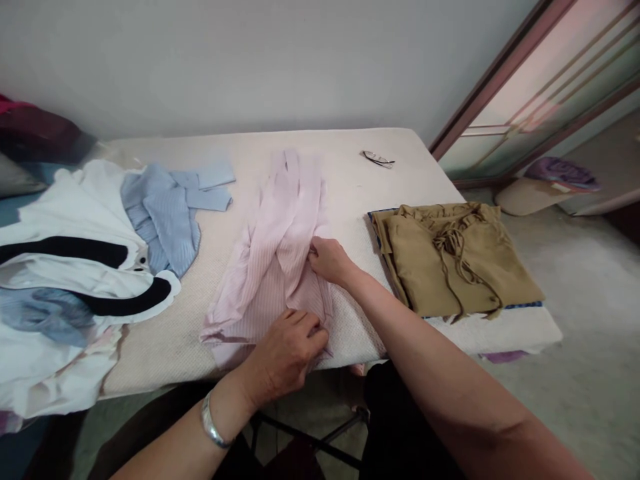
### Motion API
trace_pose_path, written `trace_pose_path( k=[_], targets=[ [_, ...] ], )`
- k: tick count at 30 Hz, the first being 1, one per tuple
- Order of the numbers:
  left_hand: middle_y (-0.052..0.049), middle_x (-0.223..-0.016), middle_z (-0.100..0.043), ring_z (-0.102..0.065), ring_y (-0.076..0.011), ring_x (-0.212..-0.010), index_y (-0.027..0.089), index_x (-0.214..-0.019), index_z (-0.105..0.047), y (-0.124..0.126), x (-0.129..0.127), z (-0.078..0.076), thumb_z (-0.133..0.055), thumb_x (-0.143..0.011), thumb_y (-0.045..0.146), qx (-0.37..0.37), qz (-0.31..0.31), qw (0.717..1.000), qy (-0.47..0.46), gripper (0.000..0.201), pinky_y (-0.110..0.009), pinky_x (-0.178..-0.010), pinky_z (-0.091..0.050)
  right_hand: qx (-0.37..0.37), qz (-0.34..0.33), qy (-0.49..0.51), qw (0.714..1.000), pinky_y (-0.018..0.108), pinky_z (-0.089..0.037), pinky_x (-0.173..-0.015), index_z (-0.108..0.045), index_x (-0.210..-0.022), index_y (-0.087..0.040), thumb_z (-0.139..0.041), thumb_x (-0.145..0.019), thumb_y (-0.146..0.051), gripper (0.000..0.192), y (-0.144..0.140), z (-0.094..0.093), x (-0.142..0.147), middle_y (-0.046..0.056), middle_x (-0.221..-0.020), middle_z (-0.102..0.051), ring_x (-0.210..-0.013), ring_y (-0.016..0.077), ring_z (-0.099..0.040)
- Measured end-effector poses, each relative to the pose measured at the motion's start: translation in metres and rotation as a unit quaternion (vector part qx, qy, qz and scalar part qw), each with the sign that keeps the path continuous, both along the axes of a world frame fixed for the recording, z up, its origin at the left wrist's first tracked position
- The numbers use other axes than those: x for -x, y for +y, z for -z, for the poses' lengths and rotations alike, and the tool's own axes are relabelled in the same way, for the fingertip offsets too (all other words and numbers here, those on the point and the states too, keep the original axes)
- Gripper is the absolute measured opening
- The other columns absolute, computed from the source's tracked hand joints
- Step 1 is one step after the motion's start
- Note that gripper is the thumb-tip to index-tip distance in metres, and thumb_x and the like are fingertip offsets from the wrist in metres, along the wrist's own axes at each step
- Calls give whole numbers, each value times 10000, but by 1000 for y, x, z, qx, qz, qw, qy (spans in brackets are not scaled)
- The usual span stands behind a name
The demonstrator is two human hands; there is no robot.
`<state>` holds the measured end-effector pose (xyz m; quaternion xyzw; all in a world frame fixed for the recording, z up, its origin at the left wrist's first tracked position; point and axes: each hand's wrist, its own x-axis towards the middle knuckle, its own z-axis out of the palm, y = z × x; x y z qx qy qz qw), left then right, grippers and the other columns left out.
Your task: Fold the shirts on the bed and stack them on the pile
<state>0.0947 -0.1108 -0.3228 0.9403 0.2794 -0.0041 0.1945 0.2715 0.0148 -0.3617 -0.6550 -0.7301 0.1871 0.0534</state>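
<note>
A pale pink striped garment (278, 253) lies lengthwise on the cream padded table (345, 200). My left hand (285, 353), with a silver bangle on its wrist, pinches the garment's near edge at the table front. My right hand (327, 260) grips a fold of the same garment at its right side, a little farther back. Both hands rest on the fabric.
A folded tan blouse (450, 260) with ties lies on the table's right end. A light blue garment (165, 213) and a white one with black trim (75, 267) are heaped at the left. Eyeglasses (378, 159) lie at the back. A sliding door (540, 87) stands to the right.
</note>
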Motion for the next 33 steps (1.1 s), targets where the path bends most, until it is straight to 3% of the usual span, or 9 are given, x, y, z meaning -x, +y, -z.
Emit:
trace_pose_path(
  k=[5,9,16,20,24,27,31,33],
  targets=[
    [-90,-1006,-562,-522,-259,-927,183,-963,-577,-5,-5,9,-548,-834,56,-46,38,998,6,183,-411,-784,-449,7,0,-10,1000,308,-401,-783,-637,-1126,-151,-434,-945,-227,282,0,1,1,160,-1102,-713,-1002,260,-651],
    [-87,-974,-560,-527,-248,-901,177,-904,-573,-5,-8,14,-541,-871,81,-68,31,997,1,107,-388,-736,-448,15,0,-19,1000,319,-410,-799,-624,-1150,-153,-423,-950,-234,295,0,2,2,168,-1113,-705,-1025,272,-650],
    [-79,-1019,-595,-548,-248,-918,161,-959,-572,-10,-6,14,-553,-809,34,-9,23,1000,8,198,-397,-780,-480,15,13,-10,1000,318,-406,-771,-607,-1135,-148,-440,-930,-233,278,1,3,3,166,-1098,-711,-1012,276,-658],
    [-81,-1008,-606,-558,-246,-923,155,-963,-582,-12,-7,15,-546,-837,85,14,4,1000,8,149,-395,-812,-488,6,21,23,1000,305,-402,-751,-568,-1158,-149,-464,-921,-215,268,1,0,4,144,-1078,-719,-985,259,-664],
    [-81,-1016,-611,-564,-238,-932,162,-980,-589,-12,-5,14,-527,-872,142,24,-11,1000,-7,126,-393,-861,-490,4,34,-5,999,311,-393,-714,-559,-1128,-165,-453,-940,-206,220,1,-11,5,136,-1028,-723,-929,260,-674],
    [-92,-1012,-617,-566,-243,-936,154,-1008,-595,-12,-5,15,-532,-870,158,20,-7,1000,-11,152,-396,-870,-490,-52,62,-48,996,323,-380,-687,-551,-1111,-191,-408,-992,-265,200,-7,-22,14,116,-979,-717,-860,259,-676],
    [-107,-998,-625,-566,-247,-914,144,-1015,-605,-14,-4,19,-529,-874,174,8,-2,1000,-17,163,-395,-844,-487,-98,-19,-33,994,317,-391,-687,-546,-1103,-210,-482,-982,-521,340,-26,-23,44,89,-998,-697,-842,245,-669],
    [-112,-1001,-629,-566,-251,-932,141,-1003,-612,-15,-4,21,-539,-866,175,1,-6,1000,-24,159,-391,-856,-481,-78,-44,-48,995,315,-393,-678,-565,-1078,-189,-528,-959,-498,334,-34,-15,58,108,-1017,-688,-832,246,-671]
  ],
)
